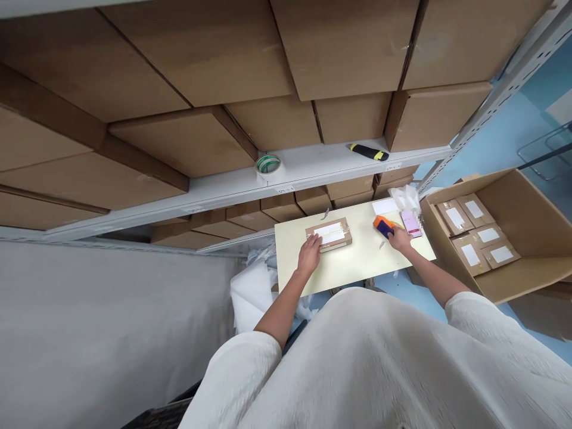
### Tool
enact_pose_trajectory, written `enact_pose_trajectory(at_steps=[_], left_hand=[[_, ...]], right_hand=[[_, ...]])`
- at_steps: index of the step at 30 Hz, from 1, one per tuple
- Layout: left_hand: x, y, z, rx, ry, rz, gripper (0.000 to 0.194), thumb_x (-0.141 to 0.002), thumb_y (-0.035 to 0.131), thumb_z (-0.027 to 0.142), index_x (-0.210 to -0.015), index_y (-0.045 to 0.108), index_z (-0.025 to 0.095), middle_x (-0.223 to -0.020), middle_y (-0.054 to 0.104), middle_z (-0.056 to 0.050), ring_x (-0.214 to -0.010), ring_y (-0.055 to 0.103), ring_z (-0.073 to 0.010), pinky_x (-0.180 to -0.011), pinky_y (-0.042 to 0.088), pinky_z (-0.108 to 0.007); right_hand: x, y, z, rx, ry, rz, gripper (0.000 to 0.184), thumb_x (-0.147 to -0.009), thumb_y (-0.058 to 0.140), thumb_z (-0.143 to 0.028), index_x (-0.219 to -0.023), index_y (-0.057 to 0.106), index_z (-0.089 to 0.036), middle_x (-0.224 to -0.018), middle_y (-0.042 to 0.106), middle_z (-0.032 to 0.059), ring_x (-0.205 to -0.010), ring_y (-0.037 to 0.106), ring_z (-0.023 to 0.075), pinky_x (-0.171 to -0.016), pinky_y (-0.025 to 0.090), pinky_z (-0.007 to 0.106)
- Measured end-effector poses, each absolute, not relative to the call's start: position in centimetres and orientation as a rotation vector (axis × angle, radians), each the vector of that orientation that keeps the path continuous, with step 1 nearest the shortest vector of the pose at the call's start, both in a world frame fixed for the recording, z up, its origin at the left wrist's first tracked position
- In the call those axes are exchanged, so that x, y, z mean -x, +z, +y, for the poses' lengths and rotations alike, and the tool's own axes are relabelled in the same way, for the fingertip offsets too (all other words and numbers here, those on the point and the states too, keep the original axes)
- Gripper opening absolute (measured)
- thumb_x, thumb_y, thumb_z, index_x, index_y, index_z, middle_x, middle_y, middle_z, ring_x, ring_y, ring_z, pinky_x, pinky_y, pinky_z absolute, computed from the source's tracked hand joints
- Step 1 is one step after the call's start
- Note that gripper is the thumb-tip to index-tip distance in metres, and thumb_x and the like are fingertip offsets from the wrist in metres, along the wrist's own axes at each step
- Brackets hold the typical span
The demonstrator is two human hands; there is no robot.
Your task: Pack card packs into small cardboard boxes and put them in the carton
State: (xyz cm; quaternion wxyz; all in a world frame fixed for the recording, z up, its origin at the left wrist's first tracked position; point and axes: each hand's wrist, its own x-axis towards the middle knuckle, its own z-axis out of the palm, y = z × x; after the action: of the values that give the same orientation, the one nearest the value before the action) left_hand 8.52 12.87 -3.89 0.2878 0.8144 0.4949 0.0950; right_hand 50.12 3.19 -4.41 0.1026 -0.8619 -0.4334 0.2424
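Note:
A small brown cardboard box [344, 237] with a white label and clear tape lies on the pale yellow table [357, 262]. My left hand [311, 249] rests over its left end, fingers stretched out on the top near the label. My right hand [399, 237] is closed around an orange-and-dark-blue handheld tool [383, 226], possibly a tape dispenser, low over the right part of the table. Just beyond that hand is a pink-screened phone [411, 223]. A white paper [385, 206] lies behind the tool.
Ahead, a metal shelf [313, 161] bears large cartons [348, 47], a tape roll [269, 166] and a black-and-yellow utility knife [369, 152]. On the right, a big open carton [536, 238] holds several labelled boxes [487, 235]. White packing foam [252, 292] hangs left of the table.

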Motion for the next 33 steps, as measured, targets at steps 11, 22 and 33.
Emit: enact_pose_trajectory(at_steps=[11,22,33], left_hand=[[-8.4,-4.0,13.3,-2.152,0.36,1.271,0.051,-0.101,0.05,0.016,-0.148,0.069,0.025,-0.165,0.06,-0.009,-0.162,0.045,-0.0325,-0.135,0.038,-0.056],[-8.5,-4.4,12.9,-2.188,0.462,1.259,0.048,-0.101,0.049,0.013,-0.143,0.072,0.022,-0.162,0.062,-0.011,-0.159,0.05,-0.032,-0.133,0.043,-0.056],[-8.2,-4.0,13.0,-2.208,0.457,1.244,0.047,-0.098,0.053,0.011,-0.139,0.073,0.023,-0.16,0.064,-0.011,-0.156,0.053,-0.032,-0.13,0.045,-0.054]], right_hand=[[-44.3,6.5,11.6,1.756,1.403,-1.58,0.031,-0.096,0.07,-0.041,-0.118,0.078,-0.021,-0.104,0.079,0.0078,-0.088,0.071,0.0254,-0.083,0.058,0.036],[-38.6,7.8,16.7,1.697,1.427,-1.851,0.029,-0.088,0.063,-0.036,-0.114,0.051,-0.028,-0.086,0.061,-0.0021,-0.073,0.055,0.0188,-0.063,0.047,0.028],[-37.9,9.1,14.8,1.604,1.317,-2.011,0.063,-0.07,0.085,-0.049,-0.101,0.034,-0.029,-0.091,0.051,-0.005,-0.078,0.046,0.0169,-0.066,0.04,0.028]])
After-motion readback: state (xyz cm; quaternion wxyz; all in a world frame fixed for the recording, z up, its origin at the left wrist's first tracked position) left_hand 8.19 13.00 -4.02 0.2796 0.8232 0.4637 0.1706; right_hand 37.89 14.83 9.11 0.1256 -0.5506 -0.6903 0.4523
